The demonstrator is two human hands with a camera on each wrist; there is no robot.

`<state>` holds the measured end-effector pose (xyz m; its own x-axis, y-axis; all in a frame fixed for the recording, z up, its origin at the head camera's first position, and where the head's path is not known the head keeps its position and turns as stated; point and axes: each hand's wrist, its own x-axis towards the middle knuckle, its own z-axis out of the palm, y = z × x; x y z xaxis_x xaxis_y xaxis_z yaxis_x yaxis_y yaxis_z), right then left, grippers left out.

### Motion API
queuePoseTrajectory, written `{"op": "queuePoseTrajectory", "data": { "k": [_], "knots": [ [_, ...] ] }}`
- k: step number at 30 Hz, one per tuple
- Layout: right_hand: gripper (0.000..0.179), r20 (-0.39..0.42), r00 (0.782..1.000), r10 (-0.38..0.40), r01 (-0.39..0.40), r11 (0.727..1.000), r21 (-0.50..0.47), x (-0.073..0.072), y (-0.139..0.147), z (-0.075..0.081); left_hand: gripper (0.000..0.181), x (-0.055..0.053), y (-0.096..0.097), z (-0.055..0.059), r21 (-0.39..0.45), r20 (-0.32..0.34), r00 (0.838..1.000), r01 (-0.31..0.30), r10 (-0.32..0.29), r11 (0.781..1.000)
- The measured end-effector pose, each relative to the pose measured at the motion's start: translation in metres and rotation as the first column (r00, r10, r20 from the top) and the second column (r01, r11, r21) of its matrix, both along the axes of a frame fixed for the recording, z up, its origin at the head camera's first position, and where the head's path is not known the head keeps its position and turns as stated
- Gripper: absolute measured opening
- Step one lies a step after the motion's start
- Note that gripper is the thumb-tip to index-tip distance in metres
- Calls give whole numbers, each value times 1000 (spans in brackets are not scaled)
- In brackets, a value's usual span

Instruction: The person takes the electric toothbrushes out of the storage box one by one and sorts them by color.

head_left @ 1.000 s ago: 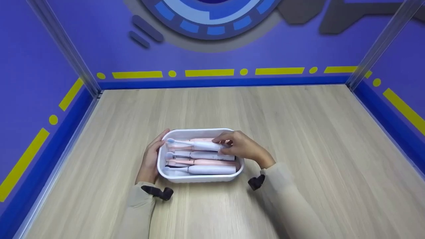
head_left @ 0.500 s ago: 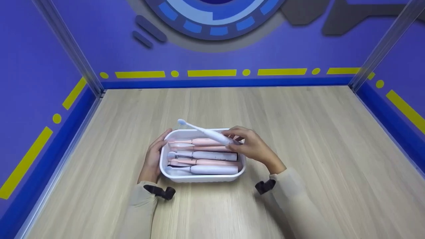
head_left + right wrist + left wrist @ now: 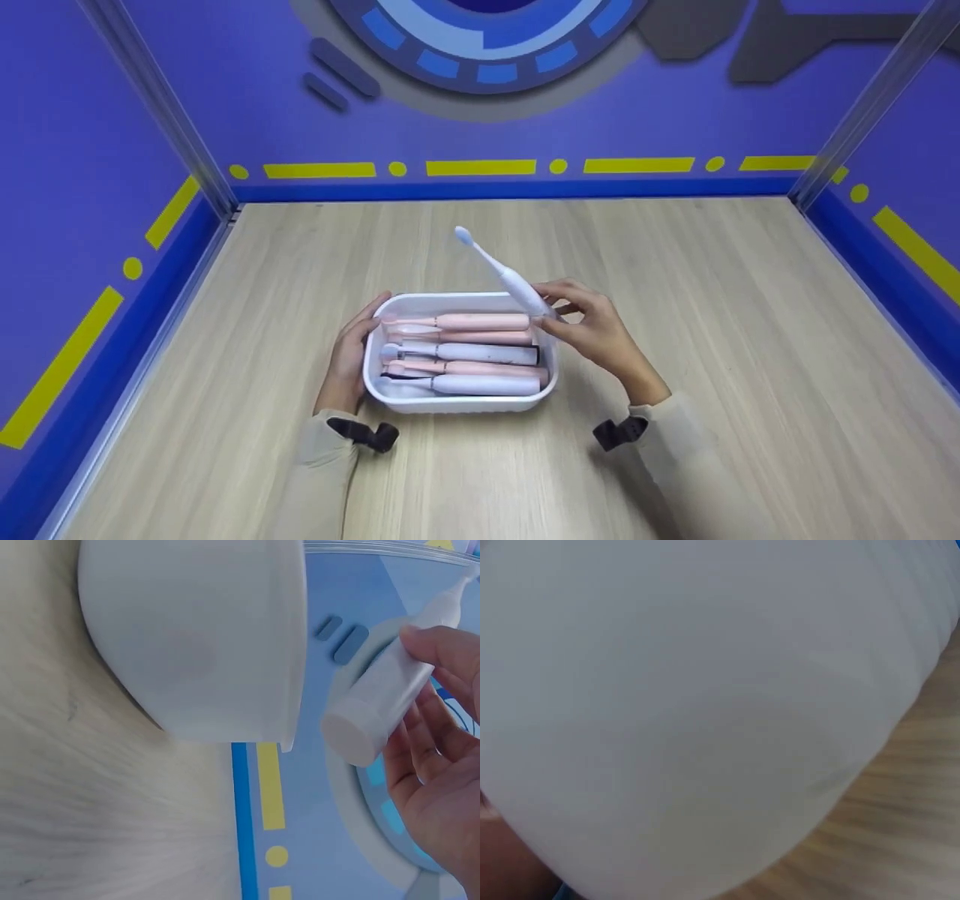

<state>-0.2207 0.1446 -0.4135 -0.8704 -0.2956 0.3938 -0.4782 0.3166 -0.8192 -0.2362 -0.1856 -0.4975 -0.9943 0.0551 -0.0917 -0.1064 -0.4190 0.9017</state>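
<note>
In the head view, my right hand pinches a white electric toothbrush by its handle, above the right end of a white plastic bin. The brush head tilts up and to the far left. The right wrist view shows the handle's flat round base and my thumb and fingers around it. My left hand grips the bin's left end, thumb at the rim; its wrist view is mostly filled by the bin wall. Inside the bin lie several pink toothbrushes and white toothbrushes, side by side.
The bin stands on a light wooden table. Blue printed panels with yellow marks close off the back and both sides. Black wrist cameras sit on both sleeves.
My right hand has lifted the white toothbrush out from among the others and moved right, swinging the brush head up. The pink toothbrushes beneath now show. My left hand stays on the bin.
</note>
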Motion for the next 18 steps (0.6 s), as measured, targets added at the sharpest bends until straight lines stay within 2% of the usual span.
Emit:
{"op": "queuePoseTrajectory", "data": {
  "k": [6,13,18],
  "knots": [
    [35,-5,999,-42,42,999,-23,12,4,12,52,0,2,0,11,-13,1000,4,-4,1000],
    [35,-72,994,-77,74,996,-42,12,11,4,52,1,2,1,9,-2,1000,6,-5,1000],
    [35,-59,992,-109,105,992,-72,10,12,-2,52,0,1,1,10,16,1000,-9,9,1000]
  ]
}}
